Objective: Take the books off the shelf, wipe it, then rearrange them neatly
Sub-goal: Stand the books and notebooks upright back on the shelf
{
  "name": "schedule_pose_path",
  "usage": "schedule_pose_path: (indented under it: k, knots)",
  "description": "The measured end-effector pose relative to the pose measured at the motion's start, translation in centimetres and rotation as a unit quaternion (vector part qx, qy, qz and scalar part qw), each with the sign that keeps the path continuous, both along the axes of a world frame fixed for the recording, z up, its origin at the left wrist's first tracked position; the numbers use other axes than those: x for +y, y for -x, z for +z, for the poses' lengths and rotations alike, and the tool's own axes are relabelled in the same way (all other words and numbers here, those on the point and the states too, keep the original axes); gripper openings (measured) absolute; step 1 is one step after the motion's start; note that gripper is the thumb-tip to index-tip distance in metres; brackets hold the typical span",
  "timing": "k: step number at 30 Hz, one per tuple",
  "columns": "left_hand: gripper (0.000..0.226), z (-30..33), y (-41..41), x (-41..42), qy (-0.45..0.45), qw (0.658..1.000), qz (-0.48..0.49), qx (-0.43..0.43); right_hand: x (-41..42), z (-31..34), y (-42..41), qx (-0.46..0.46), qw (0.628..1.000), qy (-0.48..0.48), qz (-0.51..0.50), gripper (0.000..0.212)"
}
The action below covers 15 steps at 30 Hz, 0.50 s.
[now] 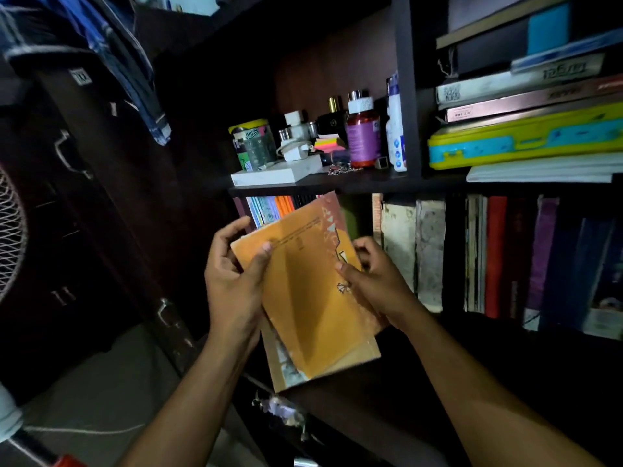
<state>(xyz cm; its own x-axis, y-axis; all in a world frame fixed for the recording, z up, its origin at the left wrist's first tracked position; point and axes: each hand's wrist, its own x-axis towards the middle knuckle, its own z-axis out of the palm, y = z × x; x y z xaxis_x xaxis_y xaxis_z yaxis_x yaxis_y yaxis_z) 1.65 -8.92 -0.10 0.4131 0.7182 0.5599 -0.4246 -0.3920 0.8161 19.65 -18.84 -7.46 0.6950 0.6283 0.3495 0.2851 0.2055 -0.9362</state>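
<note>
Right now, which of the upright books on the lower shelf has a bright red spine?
The red book, right of the two pale worn books and left of the purple-spined one. Its neighbours are dark, pale or purple.

The orange book (313,291) hides the books beneath it, and the upright spines (499,254) are too dark to read.

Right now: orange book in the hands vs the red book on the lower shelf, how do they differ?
The orange book is off the shelf, gripped by the left hand and right hand; the red book stands in the row, untouched. The orange book is tilted with its cover facing the camera; the red book is upright, showing only its spine. The orange book has other books stacked under it; the red book is pressed between neighbours. Both are in the lower shelf area.
</note>
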Motion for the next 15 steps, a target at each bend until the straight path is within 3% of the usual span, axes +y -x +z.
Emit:
schedule_pose_path:
  k: [3,6,9,12,15]
  knots:
    - [0.051,-1.8,-0.1,-0.5,0.007,1.000,-0.019,0.004,0.2,0.4,0.6,-0.025,0.995,-0.063,-0.077,0.023]
    - [0.060,-6.0,-0.2,-0.1,0.004,0.989,-0.044,0.139,0.3,-0.1,1.4,-0.105,0.976,-0.097,-0.163,0.027]
    - [0.087,-10.3,0.0,0.2,-0.008,0.971,-0.033,0.238,0.7,-1.6,2.0,-0.140,0.971,-0.099,-0.168,0.050]
    - [0.080,-12.6,0.1,0.4,-0.027,0.963,-0.025,0.268,1.1,-2.8,1.9,-0.154,0.974,-0.056,-0.155,0.076]
    - [0.074,-13.3,0.0,0.5,-0.029,0.959,-0.031,0.279,1.1,-2.9,1.9,-0.145,0.977,-0.037,-0.149,0.087]
